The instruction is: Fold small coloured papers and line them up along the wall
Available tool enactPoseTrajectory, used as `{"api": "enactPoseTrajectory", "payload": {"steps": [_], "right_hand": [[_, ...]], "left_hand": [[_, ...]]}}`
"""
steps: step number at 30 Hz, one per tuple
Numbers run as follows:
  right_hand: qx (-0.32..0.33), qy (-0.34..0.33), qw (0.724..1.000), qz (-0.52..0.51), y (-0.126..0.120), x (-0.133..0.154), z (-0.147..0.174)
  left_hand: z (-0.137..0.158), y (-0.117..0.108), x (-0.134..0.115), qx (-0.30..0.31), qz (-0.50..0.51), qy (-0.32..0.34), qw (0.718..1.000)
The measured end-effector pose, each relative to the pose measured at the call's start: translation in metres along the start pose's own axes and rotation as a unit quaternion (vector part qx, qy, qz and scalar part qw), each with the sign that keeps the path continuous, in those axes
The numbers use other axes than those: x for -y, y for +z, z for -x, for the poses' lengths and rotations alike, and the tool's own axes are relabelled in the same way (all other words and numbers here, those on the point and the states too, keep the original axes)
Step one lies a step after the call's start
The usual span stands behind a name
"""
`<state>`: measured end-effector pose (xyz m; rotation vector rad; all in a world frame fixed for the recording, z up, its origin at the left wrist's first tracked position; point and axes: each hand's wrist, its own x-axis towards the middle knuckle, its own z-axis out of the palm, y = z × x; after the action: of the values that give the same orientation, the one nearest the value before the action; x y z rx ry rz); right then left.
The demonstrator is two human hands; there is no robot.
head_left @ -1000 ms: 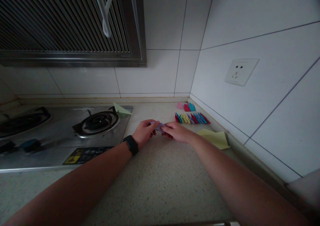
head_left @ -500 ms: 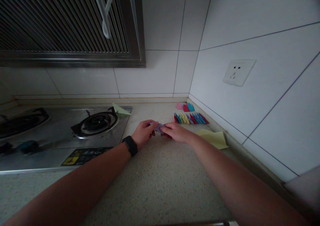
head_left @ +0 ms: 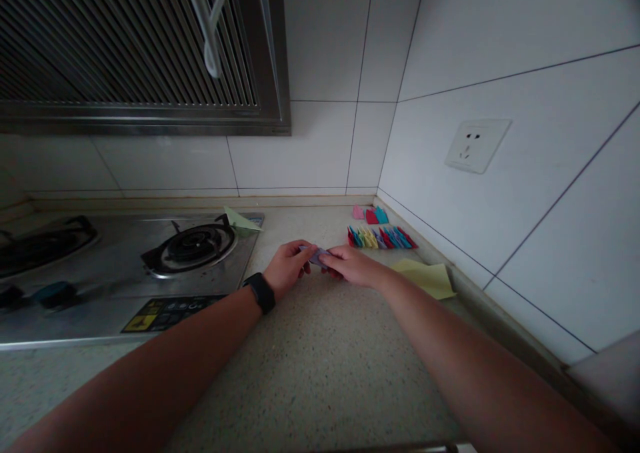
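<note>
A small piece of folded purple paper (head_left: 318, 257) is pinched between my two hands, a little above or on the speckled counter (head_left: 320, 359). My left hand (head_left: 289, 264), with a black watch on its wrist, closes thumb and fingers on the paper's left end. On its right end presses the thumb of my right hand (head_left: 353, 265), fingers curled beneath. Beyond the right hand lies a row of folded paper pieces (head_left: 383, 237) in red, blue, yellow and purple. Behind that row are a few pink, red and blue folded pieces (head_left: 377, 215).
A yellow paper sheet (head_left: 425, 277) lies by the right wall, partly behind my right forearm. To the left is a gas stove (head_left: 115, 266), with a pale green folded paper (head_left: 241, 221) on its corner. A range hood (head_left: 150, 123) overhangs it. A socket (head_left: 479, 146) is on the right wall.
</note>
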<state>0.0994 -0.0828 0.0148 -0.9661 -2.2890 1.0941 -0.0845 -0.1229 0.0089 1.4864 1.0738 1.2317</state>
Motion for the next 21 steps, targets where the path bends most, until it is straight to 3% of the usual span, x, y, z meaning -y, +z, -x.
{"api": "enactPoseTrajectory", "payload": {"steps": [9, 14, 21], "right_hand": [[-0.123, -0.044, 0.991, -0.026, -0.0066, 0.0093, 0.0003], [-0.13, -0.044, 0.99, -0.032, -0.0073, 0.0086, -0.0006], [-0.162, -0.042, 0.986, -0.011, -0.01, 0.0041, -0.0024]], "left_hand": [[0.0028, 0.0016, -0.005, 0.038, -0.012, 0.01, 0.999], [0.0025, 0.0021, -0.0037, 0.043, -0.004, 0.018, 0.999], [-0.0011, 0.0017, 0.0, 0.002, -0.007, 0.009, 1.0]]}}
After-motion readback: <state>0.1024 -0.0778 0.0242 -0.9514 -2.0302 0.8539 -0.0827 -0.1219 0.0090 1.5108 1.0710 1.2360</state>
